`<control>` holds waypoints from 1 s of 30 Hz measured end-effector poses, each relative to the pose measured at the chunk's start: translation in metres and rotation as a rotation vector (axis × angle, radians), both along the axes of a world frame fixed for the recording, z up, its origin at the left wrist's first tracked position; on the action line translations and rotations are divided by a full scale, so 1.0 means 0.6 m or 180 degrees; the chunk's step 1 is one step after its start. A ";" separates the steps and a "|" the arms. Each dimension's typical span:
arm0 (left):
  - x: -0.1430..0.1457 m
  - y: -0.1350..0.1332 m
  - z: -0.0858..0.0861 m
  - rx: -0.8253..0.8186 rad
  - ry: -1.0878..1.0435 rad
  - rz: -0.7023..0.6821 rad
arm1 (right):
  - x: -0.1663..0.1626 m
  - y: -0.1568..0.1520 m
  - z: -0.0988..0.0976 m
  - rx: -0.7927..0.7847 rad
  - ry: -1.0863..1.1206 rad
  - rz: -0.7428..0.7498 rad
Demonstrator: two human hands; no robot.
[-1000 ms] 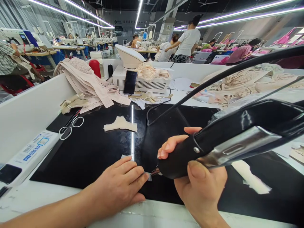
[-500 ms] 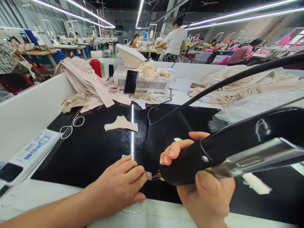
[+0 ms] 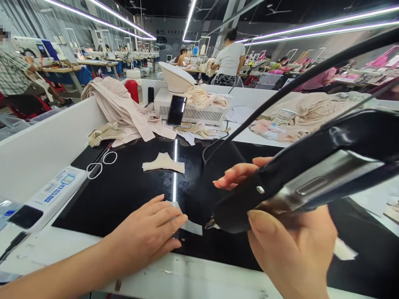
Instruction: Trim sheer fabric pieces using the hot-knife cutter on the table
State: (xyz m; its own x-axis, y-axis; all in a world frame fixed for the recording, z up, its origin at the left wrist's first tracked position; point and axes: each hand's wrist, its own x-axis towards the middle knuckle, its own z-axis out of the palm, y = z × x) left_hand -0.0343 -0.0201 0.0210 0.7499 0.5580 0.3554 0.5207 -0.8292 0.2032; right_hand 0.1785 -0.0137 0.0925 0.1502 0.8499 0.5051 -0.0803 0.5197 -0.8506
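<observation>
My left hand (image 3: 149,234) lies flat with fingers stretched out on a thin pale strip (image 3: 190,226) on the black work surface (image 3: 131,195). My right hand (image 3: 286,245) is wrapped round the handle of a black corded tool (image 3: 311,174), whose metal tip (image 3: 209,224) hovers just right of the strip's free end. The tool's black cord (image 3: 280,93) arcs up to the right. A cream cut fabric piece (image 3: 163,163) lies farther back on the black surface.
White-handled scissors (image 3: 101,162) lie at the left. Behind are a beige fabric pile (image 3: 121,110), a white machine (image 3: 190,110) with a phone (image 3: 176,110) leaning on it, a red bottle (image 3: 132,90) and lace pieces (image 3: 311,110). A person (image 3: 229,58) stands in the background.
The tool has lifted and tilted up, its tip now just off the strip. More of the pale strip shows beyond my left fingers. The view has shifted a little.
</observation>
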 end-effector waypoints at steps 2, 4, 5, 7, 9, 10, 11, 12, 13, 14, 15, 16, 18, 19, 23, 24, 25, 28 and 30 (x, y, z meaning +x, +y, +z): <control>-0.025 -0.004 0.000 -0.0175 0.0017 0.0236 | -0.010 0.003 0.008 0.0007 0.0024 0.0100; -0.052 -0.010 -0.004 -0.0350 0.0000 0.0505 | -0.025 0.006 0.010 0.0041 0.0102 0.0207; -0.064 -0.013 -0.007 -0.0415 -0.0034 0.0630 | -0.035 0.008 0.010 0.0060 0.0148 0.0261; -0.083 -0.019 -0.012 -0.0545 -0.0127 0.0845 | -0.057 0.012 0.005 0.0074 0.0219 0.0383; -0.093 -0.023 -0.015 -0.0692 -0.0255 0.0978 | -0.079 0.015 -0.002 0.0118 0.0293 0.0500; -0.094 -0.024 -0.016 -0.0759 -0.0325 0.1016 | -0.089 0.016 -0.006 0.0158 0.0323 0.0537; -0.094 -0.024 -0.017 -0.0818 -0.0391 0.1038 | -0.099 0.018 -0.010 0.0205 0.0341 0.0559; -0.093 -0.023 -0.017 -0.0863 -0.0452 0.1051 | -0.107 0.019 -0.014 0.0247 0.0346 0.0569; -0.092 -0.021 -0.017 -0.0891 -0.0508 0.1054 | -0.115 0.021 -0.018 0.0281 0.0344 0.0574; -0.090 -0.018 -0.018 -0.0910 -0.0549 0.1053 | -0.122 0.023 -0.023 0.0302 0.0343 0.0581; -0.087 -0.016 -0.018 -0.0923 -0.0582 0.1059 | -0.128 0.025 -0.027 0.0310 0.0346 0.0600; -0.085 -0.014 -0.019 -0.0935 -0.0606 0.1070 | -0.133 0.027 -0.030 0.0304 0.0358 0.0630; -0.080 -0.011 -0.019 -0.0952 -0.0643 0.1102 | -0.139 0.031 -0.034 0.0269 0.0387 0.0668; -0.077 -0.011 -0.019 -0.0955 -0.0660 0.1118 | -0.140 0.032 -0.035 0.0248 0.0388 0.0663; -0.070 -0.012 -0.021 -0.0942 -0.0757 0.1189 | -0.138 0.034 -0.036 0.0187 0.0347 0.0558; -0.069 -0.013 -0.022 -0.0934 -0.0780 0.1207 | -0.138 0.034 -0.036 0.0192 0.0351 0.0545; -0.068 -0.014 -0.022 -0.0930 -0.0797 0.1225 | -0.137 0.033 -0.036 0.0203 0.0363 0.0535; -0.067 -0.015 -0.023 -0.0928 -0.0818 0.1259 | -0.139 0.033 -0.036 0.0220 0.0391 0.0516; -0.067 -0.017 -0.021 -0.0939 -0.0829 0.1279 | -0.141 0.032 -0.036 0.0207 0.0392 0.0492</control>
State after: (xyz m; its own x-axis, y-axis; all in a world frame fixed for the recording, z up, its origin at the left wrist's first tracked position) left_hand -0.0742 -0.0301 0.0083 0.3662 0.8855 0.2861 0.6855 -0.4646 0.5606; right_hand 0.0939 0.0056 0.0710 0.0845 0.8338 0.5455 -0.2648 0.5466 -0.7944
